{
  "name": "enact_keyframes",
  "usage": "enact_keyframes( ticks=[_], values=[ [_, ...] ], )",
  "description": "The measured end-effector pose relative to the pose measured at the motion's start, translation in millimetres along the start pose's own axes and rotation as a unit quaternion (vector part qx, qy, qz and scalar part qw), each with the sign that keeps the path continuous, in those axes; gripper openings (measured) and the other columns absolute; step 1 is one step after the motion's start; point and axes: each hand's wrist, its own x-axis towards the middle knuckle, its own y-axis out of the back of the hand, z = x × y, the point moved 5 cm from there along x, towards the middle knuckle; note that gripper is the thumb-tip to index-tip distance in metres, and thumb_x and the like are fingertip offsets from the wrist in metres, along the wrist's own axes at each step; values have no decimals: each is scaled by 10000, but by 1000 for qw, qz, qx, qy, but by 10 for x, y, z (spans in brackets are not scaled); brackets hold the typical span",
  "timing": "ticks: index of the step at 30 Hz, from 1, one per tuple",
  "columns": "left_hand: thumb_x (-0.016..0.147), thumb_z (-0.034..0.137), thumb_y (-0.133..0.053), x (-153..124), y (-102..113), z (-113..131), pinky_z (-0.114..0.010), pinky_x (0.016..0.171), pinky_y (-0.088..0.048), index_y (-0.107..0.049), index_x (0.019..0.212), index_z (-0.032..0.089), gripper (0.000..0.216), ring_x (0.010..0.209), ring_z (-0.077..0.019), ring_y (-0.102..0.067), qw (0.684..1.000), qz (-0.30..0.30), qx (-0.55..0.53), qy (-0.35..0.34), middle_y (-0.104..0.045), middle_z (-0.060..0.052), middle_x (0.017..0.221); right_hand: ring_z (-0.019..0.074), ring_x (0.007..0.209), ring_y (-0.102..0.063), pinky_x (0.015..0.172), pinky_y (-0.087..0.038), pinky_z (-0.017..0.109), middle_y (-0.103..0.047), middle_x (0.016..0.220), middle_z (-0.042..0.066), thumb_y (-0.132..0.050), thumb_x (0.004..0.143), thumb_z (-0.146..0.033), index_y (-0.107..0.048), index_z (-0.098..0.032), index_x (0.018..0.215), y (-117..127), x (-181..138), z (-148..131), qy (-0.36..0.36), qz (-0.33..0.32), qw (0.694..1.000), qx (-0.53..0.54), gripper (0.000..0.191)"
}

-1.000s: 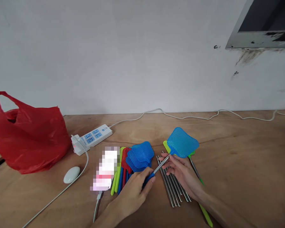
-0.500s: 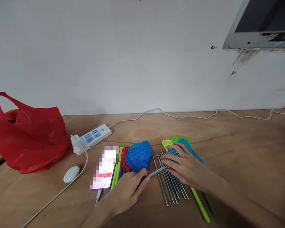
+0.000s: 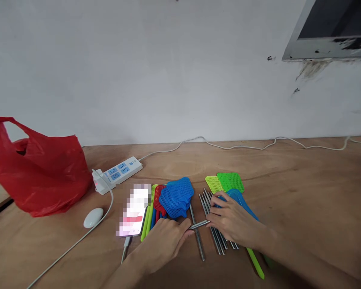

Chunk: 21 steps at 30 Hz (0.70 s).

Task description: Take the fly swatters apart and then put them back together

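Observation:
My left hand (image 3: 165, 239) is closed around one end of a slim metal rod (image 3: 199, 224). The fingers of my right hand (image 3: 233, 220) grip the rod's other end, so it spans the gap between the hands. A blue mesh fly swatter head (image 3: 237, 195) shows behind and under my right hand; whether that hand touches it, I cannot tell. Several loose metal rods (image 3: 218, 241) lie beneath the right hand, and a single rod (image 3: 200, 245) lies between the hands. Beyond my left hand are stacked blue swatter heads (image 3: 177, 196) and a red one (image 3: 159, 199).
Yellow (image 3: 214, 184) and green swatter heads (image 3: 231, 182) lie behind my right hand, with a yellow-green handle (image 3: 255, 263) nearer. At left are a lit phone (image 3: 134, 212), a white mouse-shaped object (image 3: 93, 218), a power strip (image 3: 123, 172) and a red plastic bag (image 3: 45, 172).
My right hand has moved down and closed on the rod's end, where its fingers were spread before. The single loose rod has shifted a little to the left.

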Motion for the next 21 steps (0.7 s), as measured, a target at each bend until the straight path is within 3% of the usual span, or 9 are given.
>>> enact_keyframes(
  ticks=[3,6,17,21],
  values=[
    [1099,408,-142,-77,84,-130,-303,520,-287,-571,955,211,493,627,-261,-654,1000,-4,-1,1,-676,-48,728,236,893,-581,928,-360,432,-694,735,1,-638,941,-223,-625,-199,754,66,-164,212,-59,16,998,16,189],
    [1093,456,-103,-163,156,-202,-301,537,-282,-558,929,223,537,652,-243,-654,1000,0,-25,-4,-668,-34,744,237,894,-579,908,-367,426,-691,742,7,-615,956,-222,-620,-201,769,86,-282,305,-68,19,997,25,189],
    [1084,490,-98,-271,137,-318,-299,573,-318,-562,971,230,544,666,-238,-647,998,7,-62,4,-674,-33,786,277,1023,-579,942,-372,445,-710,913,39,-603,928,-187,-649,-213,929,113,-354,253,-75,19,997,-21,53],
    [1081,504,-108,-278,184,-331,-304,557,-298,-585,982,236,557,633,-249,-645,999,7,-37,10,-661,-24,723,286,1041,-576,975,-364,461,-713,931,43,-625,897,-174,-648,-212,897,87,-412,267,-59,4,996,-64,44]
  ],
)
